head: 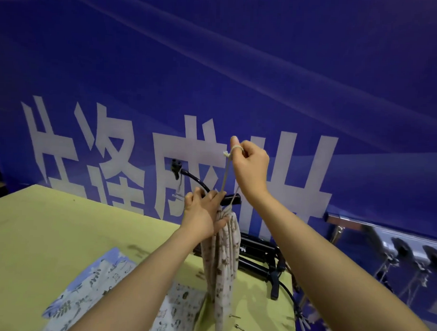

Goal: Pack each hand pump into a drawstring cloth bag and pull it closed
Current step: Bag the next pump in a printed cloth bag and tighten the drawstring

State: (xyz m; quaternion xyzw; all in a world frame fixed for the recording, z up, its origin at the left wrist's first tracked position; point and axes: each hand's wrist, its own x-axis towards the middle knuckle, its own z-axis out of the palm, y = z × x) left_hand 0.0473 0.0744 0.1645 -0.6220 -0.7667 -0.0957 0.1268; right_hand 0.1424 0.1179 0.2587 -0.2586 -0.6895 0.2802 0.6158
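Left hand (203,219) grasping cloth bag (221,264) neck, bag hanging upright; right hand (249,169) directly above neck, grasping drawstring (225,176), taut along bag's long axis.

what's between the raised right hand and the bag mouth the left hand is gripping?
Head view: only the taut pale drawstring, running from the right hand down to the gathered neck of the cloth bag that the left hand grips. The blue banner is behind it.
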